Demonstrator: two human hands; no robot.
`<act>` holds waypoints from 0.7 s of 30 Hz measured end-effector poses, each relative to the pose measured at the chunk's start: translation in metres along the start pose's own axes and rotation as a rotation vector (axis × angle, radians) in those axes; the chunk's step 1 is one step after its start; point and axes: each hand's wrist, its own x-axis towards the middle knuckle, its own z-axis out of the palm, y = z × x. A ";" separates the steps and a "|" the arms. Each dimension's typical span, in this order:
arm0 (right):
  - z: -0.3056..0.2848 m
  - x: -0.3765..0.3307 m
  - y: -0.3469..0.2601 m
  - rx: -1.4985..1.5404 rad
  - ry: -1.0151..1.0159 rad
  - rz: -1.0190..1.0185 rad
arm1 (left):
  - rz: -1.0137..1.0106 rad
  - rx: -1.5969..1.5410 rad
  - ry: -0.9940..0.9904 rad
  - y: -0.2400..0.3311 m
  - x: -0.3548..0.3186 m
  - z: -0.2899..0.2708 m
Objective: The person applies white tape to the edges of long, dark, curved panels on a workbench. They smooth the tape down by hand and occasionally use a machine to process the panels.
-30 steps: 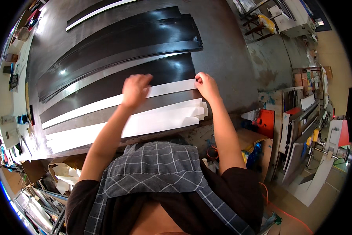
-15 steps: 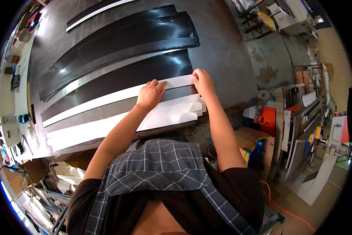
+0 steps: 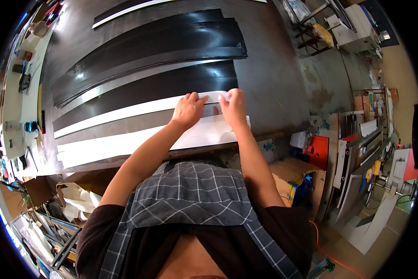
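Observation:
A long black sheet [image 3: 181, 80] lies across the table, with a white strip [image 3: 120, 111] along its near edge. My left hand [image 3: 189, 110] rests on this strip, fingers bent over it and thumb stretched to the right, pressing rather than gripping. Closed in a pinch at the strip's right end is my right hand [image 3: 233, 108]; a small part of the strip there looks lifted and curled. Its fingertips are partly hidden. Between my forearms and beyond them, several loose white strips [image 3: 102, 149] lie overlapped along the table's near edge.
Farther back on the dark metal table [image 3: 274, 88] lies a stack of black sheets [image 3: 171, 39]. Another black sheet with a white edge [image 3: 130, 9] is at the far side. An open cardboard box [image 3: 292, 169] stands below the table at right, near an orange-red panel [image 3: 318, 151].
My right hand has moved left and slightly down, toward the left hand, and the strip's end now looks curled. My left hand has shifted slightly right in view.

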 end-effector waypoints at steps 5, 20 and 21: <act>-0.005 0.017 -0.047 0.039 -0.323 0.257 | -0.013 0.047 -0.030 -0.002 -0.024 -0.011; -0.080 0.116 -0.267 1.642 -0.078 -0.107 | -0.602 0.195 0.301 -0.214 -0.210 -0.140; -0.091 0.119 -0.272 1.709 -0.071 -0.133 | -0.637 0.217 0.332 -0.233 -0.218 -0.146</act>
